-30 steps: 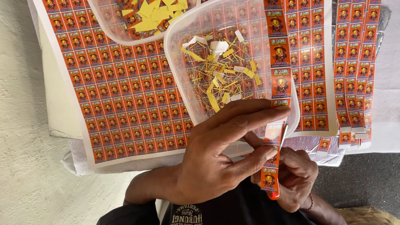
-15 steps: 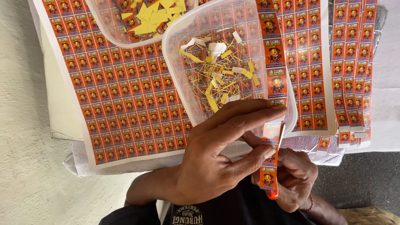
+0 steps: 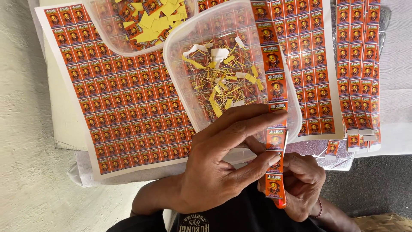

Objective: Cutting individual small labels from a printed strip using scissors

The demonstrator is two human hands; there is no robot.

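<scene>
Here, far left: broad sheet of orange labels (image 3: 120,107), flat on a pale board. Above it, at the top edge: clear tub (image 3: 112,45) of loose yellow and orange cut pieces. Right of that: second clear tub (image 3: 180,92), resting on the sheets, littered with thin yellow and white trimmings. Centre, in front of this tub: left hand (image 3: 214,172), closed, forefinger and middle finger laid across a narrow strip of orange labels (image 3: 277,86); thumb hidden behind the strip. Strip upright in view, upper part over the second tub's right wall, lower end down in the right hand (image 3: 302,189). Right hand curled shut about that lower end, together with a slim orange-red tool (image 3: 281,203), kind not discernible. Far right: further cut strips (image 3: 358,64) side by side on the cloth. Likely faults from this position: strip creased or torn through uneven pull between the two pinches; strip slipped loose if either pinch relaxed; second tub nudged by the left knuckles and trimmings spilled over the sheets; tool edge, so close to the right fingers, a possible cause of a nick.
</scene>
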